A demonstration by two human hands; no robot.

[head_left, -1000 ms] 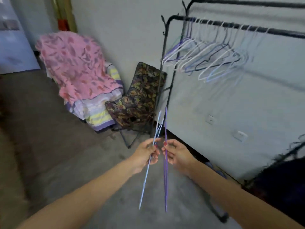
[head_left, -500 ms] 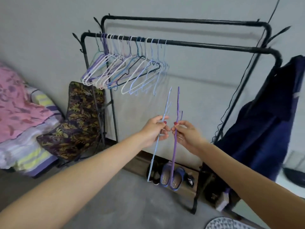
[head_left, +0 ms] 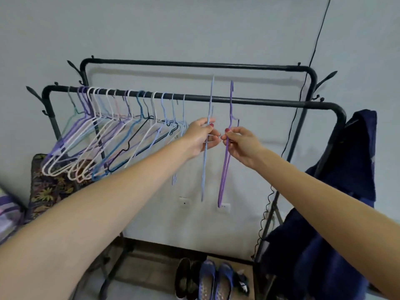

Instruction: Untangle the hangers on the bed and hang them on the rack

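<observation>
A black double-rail clothes rack (head_left: 259, 102) stands against the wall. Several pastel wire hangers (head_left: 112, 135) hang bunched on the left part of its front rail. My left hand (head_left: 200, 135) pinches a light blue hanger (head_left: 204, 169), seen edge-on and upright, its top reaching above the front rail. Close beside it, my right hand (head_left: 240, 144) pinches a purple hanger (head_left: 225, 169), also edge-on and upright. Both hangers are held just in front of the bare middle stretch of the front rail, a small gap apart.
A dark blue garment (head_left: 337, 191) hangs over the rack's right end. A floral folding chair (head_left: 49, 187) sits behind the hung hangers at left. Shoes (head_left: 207, 278) lie on the floor under the rack. A black cable (head_left: 311, 61) runs down the wall.
Both hands have lifted the two hangers up to rail height, and the hangers have drawn slightly apart. My view has swung right and closer, onto the rack.
</observation>
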